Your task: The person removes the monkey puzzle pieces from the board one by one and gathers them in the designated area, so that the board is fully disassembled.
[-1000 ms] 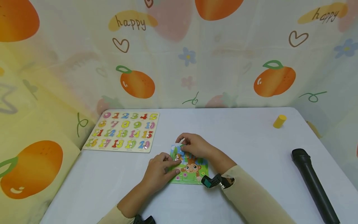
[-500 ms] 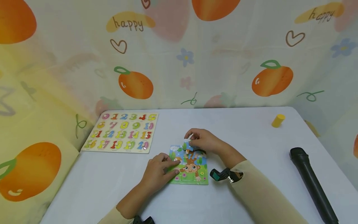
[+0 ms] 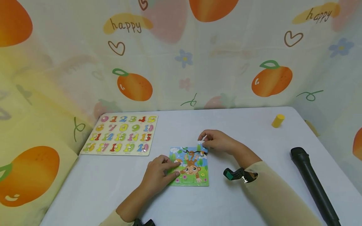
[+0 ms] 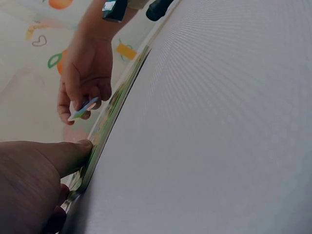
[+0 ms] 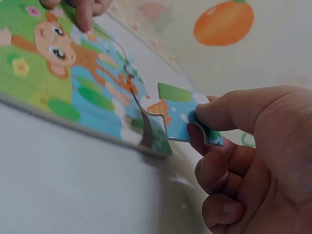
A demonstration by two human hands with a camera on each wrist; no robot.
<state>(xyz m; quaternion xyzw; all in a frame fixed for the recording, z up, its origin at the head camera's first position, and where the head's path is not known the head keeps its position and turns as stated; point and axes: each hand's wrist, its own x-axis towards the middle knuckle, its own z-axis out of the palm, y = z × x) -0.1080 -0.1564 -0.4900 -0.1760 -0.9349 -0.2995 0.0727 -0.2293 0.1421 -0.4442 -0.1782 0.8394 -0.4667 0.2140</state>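
Note:
A jigsaw puzzle (image 3: 185, 180) with a monkey picture lies flat on the table. My left hand (image 3: 157, 172) rests at its left side, with thumb and index finger extended over the picture. In the left wrist view, the left thumb (image 4: 78, 151) touches the puzzle near its edge. My right hand (image 3: 219, 140) pinches a blue-and-green puzzle piece (image 5: 178, 109) between thumb and fingers at the far right corner. The piece is held tilted and overlaps the puzzle's edge in the right wrist view. Part of the piece is hidden by the right fingertips.
A number board (image 3: 118, 134) with colourful numerals lies at the back left of the white table (image 3: 240, 201). Near the back right stands a yellow cylinder (image 3: 278, 121). A long black microphone-like object (image 3: 315, 186) lies along the right side. A fruit-patterned cloth (image 3: 220, 72) hangs behind.
My right hand has lifted the puzzle piece from the upper left part of the picture and carried it right to the far right corner. The left hand stays on the puzzle.

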